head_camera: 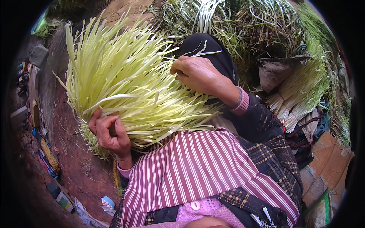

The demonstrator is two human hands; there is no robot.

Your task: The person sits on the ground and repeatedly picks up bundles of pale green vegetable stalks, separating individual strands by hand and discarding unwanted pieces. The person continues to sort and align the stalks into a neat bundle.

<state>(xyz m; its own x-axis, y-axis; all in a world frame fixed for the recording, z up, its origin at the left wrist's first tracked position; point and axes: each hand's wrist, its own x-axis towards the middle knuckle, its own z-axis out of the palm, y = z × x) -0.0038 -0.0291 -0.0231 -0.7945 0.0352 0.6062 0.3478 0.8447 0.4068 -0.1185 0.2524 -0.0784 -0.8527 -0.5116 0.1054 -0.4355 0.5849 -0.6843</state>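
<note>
A large fanned bundle of pale yellow leaves, which look like blanched chives [125,79], lies across my lap. My left hand [109,132] grips its lower left edge, the thumb resting against the leaves. Over the bundle's right side, close to my knee in dark cloth [208,42], is my right hand [199,74]. Thumb and fingers there are pinched together on a few loose pale leaves [209,53], which stick out above the knuckles. The fingertips are partly hidden by the hand itself.
Heaped grassy stalks [256,25] fill the far side. To the right lies a tied bundle of white-stemmed greens [288,111], near a cardboard sheet [328,159]. A blue container [108,201] and scattered packets sit on the reddish floor [74,154] at left.
</note>
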